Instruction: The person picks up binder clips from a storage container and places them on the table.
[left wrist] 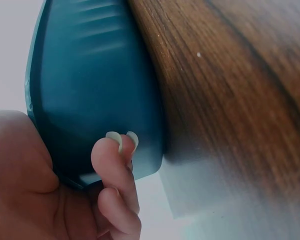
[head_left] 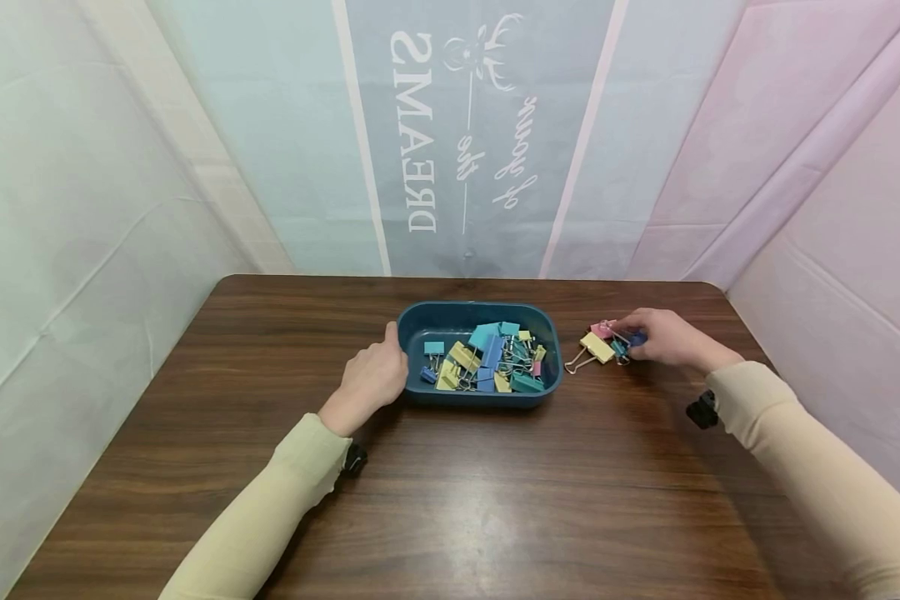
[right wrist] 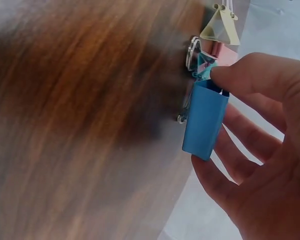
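A dark teal plastic bin sits on the table, holding several binder clips in blue, teal, yellow and pink. My left hand grips its left end. In the left wrist view, curled fingers lie against the bin's outer wall. Right of the bin, my right hand is at a small cluster of binder clips. Its thumb and fingers hold a blue binder clip. Beside that hand lie a yellow binder clip, a pink one and a teal one, partly overlapping.
The dark wood-grain table extends in front of and around the bin. A printed cloth hangs behind the table's back edge, with pale cloth on both sides.
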A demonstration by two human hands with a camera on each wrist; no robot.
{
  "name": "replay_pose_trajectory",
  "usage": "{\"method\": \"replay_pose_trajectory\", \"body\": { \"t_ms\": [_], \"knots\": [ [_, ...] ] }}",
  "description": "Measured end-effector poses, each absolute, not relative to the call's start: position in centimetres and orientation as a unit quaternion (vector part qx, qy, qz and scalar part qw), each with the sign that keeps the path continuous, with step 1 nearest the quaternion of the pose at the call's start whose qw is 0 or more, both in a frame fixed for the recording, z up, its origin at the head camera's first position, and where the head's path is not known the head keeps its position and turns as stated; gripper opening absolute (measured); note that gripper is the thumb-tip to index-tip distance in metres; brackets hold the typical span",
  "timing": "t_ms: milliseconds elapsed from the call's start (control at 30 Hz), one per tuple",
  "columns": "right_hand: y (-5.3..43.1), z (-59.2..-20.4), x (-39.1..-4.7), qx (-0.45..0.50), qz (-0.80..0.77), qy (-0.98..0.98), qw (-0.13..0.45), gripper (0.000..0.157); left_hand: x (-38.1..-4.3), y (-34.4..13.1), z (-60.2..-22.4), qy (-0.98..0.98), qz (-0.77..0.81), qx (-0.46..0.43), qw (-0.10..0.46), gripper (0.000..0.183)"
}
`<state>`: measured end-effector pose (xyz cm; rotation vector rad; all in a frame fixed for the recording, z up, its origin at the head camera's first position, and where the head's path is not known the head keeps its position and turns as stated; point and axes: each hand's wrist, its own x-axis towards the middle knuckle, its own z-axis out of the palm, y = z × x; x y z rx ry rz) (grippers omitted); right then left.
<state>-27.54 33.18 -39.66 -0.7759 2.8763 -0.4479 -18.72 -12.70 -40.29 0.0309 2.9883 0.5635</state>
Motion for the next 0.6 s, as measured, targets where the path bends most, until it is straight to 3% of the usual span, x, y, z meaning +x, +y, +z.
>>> {"method": "replay_pose_trajectory", "body": {
  "t_ms": [600],
  "knots": [
    [32.5, -38.4, -27.5, -0.237, -0.191, 0.951, 0.049, 0.023, -18.8, -12.7, -40.1, 0.979, 0.195, 0.014, 0.055, 0.06]
  ]
}}
